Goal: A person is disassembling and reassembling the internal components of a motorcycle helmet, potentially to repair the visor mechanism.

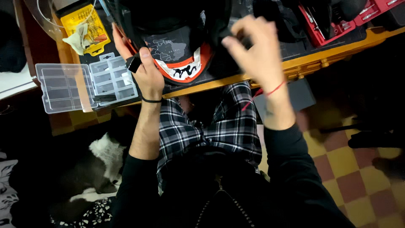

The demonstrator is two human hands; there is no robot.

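**Both hands on the black-and-orange piece at the desk edge**

Here, your left hand (145, 69) sits at about ten o'clock from your lap, fingers narrowed around a small black block (134, 63), thumb pressed along its side. That pinch keeps the block hard against the left rim of the dark, rounded object (179, 63) with its orange-and-white lower panel, which lies at twelve o'clock, overhanging the front lip of the wooden desk (325, 57) just above your checked trousers (211, 126). Resting it there seems to bring the open underside toward you.

Your right hand (253, 50), at one o'clock, is blurred; its fingers curl closed on black fabric or padding (219, 59) at the object's right side, apparently steadying it. What exactly is gripped cannot be told.

At nine to ten o'clock a clear plastic compartment box (112, 78) lies open, its lid (59, 86) folded out flat to the left; the cells hold small pale bits too small to identify. Beyond it, at eleven o'clock, a yellow bit case (86, 29) has a crumpled cloth (76, 40) draped over it. At two o'clock a red tool tray (333, 25) carries metal tools in moulded slots. A grey-and-white cat (101, 156) lies on the floor at eight o'clock.
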